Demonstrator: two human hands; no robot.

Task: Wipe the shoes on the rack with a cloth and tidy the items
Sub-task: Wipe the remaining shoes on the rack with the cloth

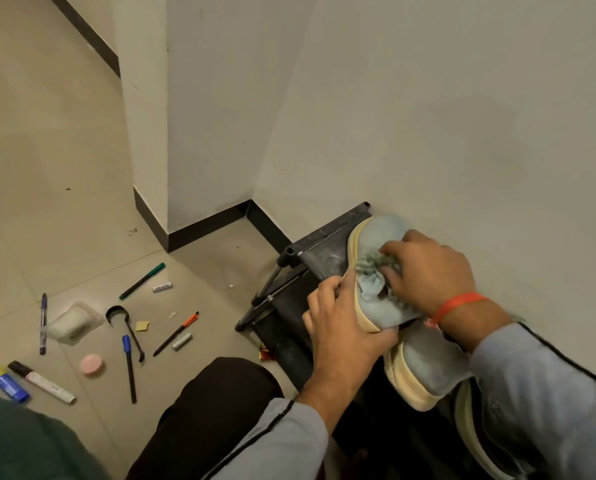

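Head camera looks steeply down, close above hands [386, 306].

Grey-blue sleeves [545, 403] with thin black piping, orange band [457, 304] tied round the right wrist, dark trousers [217, 403] over the knee.

A beige tiled floor [64, 161] carries scattered items: a green marker pen [142, 281], an orange-capped black pen [176, 333], a blue-capped pen [129, 368], a round pink lid [91, 364], a white marker [42, 382] and a blue tube [10, 384]. A black metal shoe rack [289, 282] stands against the wall, with a pale-blue, cream-soled shoe [424, 372] on it.
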